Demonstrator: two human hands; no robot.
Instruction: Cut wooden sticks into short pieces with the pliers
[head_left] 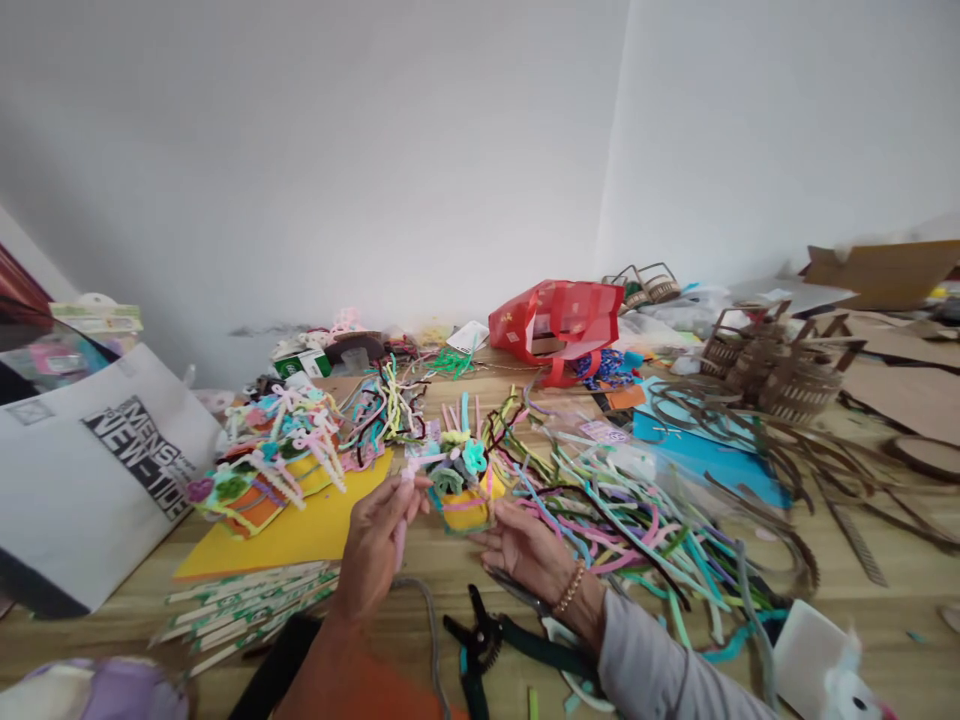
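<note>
I'm seeing my left hand (373, 548) pinching a pink pipe cleaner (400, 538) just beside a pipe-cleaner flower craft (457, 478), which is sitting between my hands, while my right hand (526, 560) is spreading open. One pair of pliers (475, 628) is lying below the grip, a heap of pipe cleaners (637, 540) is sprawling right of it, and one red bag (555, 320) is standing beyond, on a wooden table (420, 620) by a white wall (315, 160).

Pretty soft, even indoor light here, no harsh glare, though the white wall (315, 160) goes dimmer toward the left corner. Can't spot the source. Shadows are faint, the wide-angle lens bows the wooden table (420, 610) at the edges, and the pipe cleaners (622, 530) look decently sharp.
</note>
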